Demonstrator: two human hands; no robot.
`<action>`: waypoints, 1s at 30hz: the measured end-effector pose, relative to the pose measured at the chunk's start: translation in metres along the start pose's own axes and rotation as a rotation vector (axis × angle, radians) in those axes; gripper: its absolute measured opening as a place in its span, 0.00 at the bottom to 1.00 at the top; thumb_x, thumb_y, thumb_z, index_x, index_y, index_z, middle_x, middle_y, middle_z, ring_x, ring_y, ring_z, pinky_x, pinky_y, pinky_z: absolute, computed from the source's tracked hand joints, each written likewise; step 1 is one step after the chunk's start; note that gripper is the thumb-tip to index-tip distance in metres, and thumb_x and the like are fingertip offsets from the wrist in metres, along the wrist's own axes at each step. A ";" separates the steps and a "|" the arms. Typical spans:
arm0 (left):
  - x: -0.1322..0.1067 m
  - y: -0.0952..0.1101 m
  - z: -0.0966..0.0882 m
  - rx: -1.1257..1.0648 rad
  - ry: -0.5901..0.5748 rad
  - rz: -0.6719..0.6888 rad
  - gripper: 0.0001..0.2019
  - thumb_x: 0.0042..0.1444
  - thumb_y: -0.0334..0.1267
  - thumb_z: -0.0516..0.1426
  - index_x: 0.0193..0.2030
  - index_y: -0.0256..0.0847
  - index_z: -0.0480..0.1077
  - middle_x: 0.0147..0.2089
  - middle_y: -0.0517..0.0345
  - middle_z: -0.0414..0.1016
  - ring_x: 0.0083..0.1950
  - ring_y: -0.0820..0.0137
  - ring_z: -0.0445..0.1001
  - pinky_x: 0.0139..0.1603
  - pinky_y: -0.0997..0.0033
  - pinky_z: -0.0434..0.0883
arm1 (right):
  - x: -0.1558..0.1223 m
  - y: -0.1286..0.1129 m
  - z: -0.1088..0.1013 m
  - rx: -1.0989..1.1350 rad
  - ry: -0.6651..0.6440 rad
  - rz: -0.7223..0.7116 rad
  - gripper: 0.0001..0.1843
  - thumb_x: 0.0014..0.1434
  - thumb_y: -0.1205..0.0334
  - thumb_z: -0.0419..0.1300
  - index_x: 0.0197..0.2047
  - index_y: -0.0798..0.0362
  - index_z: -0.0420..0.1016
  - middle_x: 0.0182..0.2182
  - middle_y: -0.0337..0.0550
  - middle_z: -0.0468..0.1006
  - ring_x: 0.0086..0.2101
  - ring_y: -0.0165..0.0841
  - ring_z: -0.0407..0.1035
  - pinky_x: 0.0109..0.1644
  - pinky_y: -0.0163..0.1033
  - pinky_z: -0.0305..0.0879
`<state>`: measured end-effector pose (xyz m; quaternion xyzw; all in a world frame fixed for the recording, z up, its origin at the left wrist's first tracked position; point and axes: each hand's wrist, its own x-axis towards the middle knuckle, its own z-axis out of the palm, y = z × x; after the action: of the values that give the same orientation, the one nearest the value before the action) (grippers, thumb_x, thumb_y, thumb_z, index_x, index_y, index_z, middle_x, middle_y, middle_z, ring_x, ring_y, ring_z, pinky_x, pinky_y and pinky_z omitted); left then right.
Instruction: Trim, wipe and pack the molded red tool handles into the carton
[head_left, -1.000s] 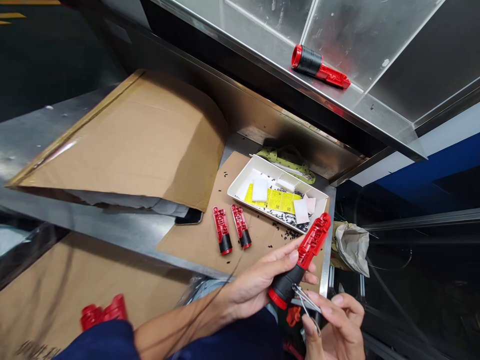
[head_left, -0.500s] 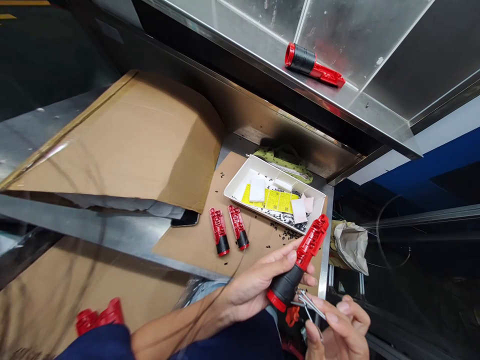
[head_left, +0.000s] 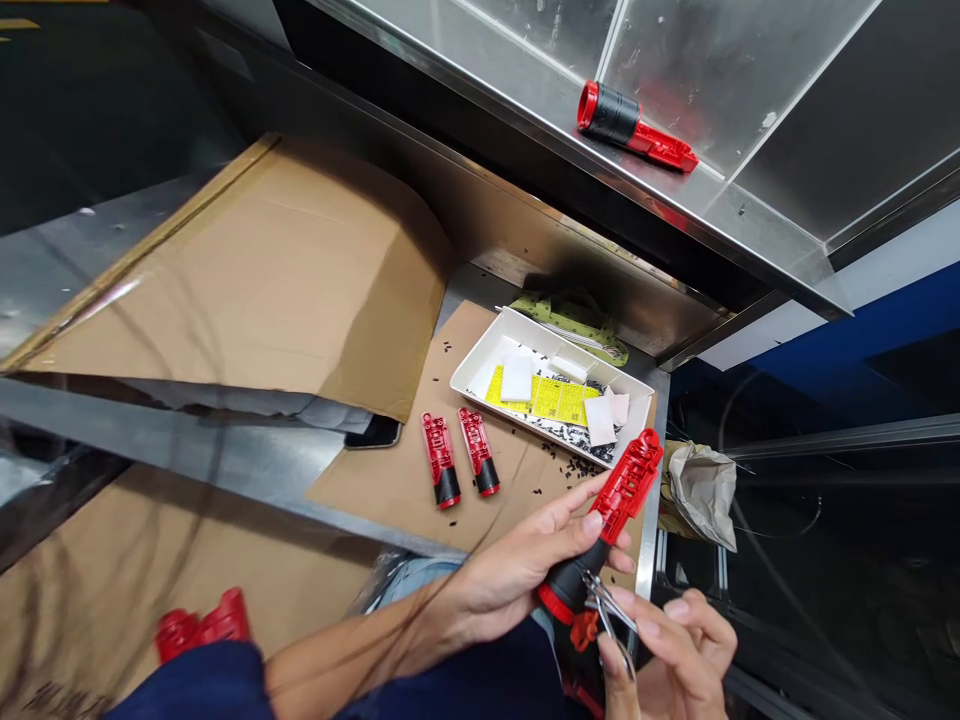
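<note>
Right hand (head_left: 671, 645) shifted inward. Metal tool (head_left: 611, 603) was at the edge of the black collar (head_left: 570, 577); tip now overlaps it.

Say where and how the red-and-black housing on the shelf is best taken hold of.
Likely around the black barrel, coming from the shelf's near edge: the housing lies on its side close by, and the barrel is thick and round, the red tail narrower and uneven.
</note>
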<state>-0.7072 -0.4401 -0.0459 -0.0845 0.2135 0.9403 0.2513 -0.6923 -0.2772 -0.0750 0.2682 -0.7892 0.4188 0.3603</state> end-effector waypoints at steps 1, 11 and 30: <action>0.000 0.000 0.000 0.004 0.002 0.002 0.41 0.51 0.47 0.68 0.69 0.43 0.58 0.42 0.57 0.73 0.43 0.73 0.74 0.38 0.79 0.72 | 0.001 -0.002 0.001 -0.006 0.007 0.016 0.10 0.54 0.64 0.68 0.38 0.47 0.72 0.26 0.38 0.82 0.35 0.41 0.59 0.51 0.50 0.55; -0.001 -0.001 -0.002 0.029 0.018 -0.002 0.43 0.50 0.48 0.68 0.70 0.42 0.57 0.42 0.56 0.73 0.42 0.72 0.74 0.36 0.79 0.71 | -0.003 -0.007 -0.001 0.003 0.016 0.088 0.08 0.55 0.64 0.67 0.36 0.47 0.72 0.26 0.37 0.82 0.35 0.40 0.60 0.53 0.51 0.54; -0.001 -0.003 -0.001 0.021 0.005 -0.003 0.41 0.49 0.48 0.69 0.68 0.44 0.60 0.41 0.55 0.74 0.42 0.72 0.74 0.38 0.77 0.71 | 0.001 -0.019 0.002 -0.054 0.054 0.176 0.08 0.56 0.62 0.66 0.36 0.43 0.70 0.25 0.36 0.81 0.35 0.42 0.58 0.54 0.57 0.58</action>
<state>-0.7049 -0.4387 -0.0477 -0.0845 0.2239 0.9375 0.2528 -0.6801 -0.2888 -0.0659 0.1769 -0.8107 0.4345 0.3504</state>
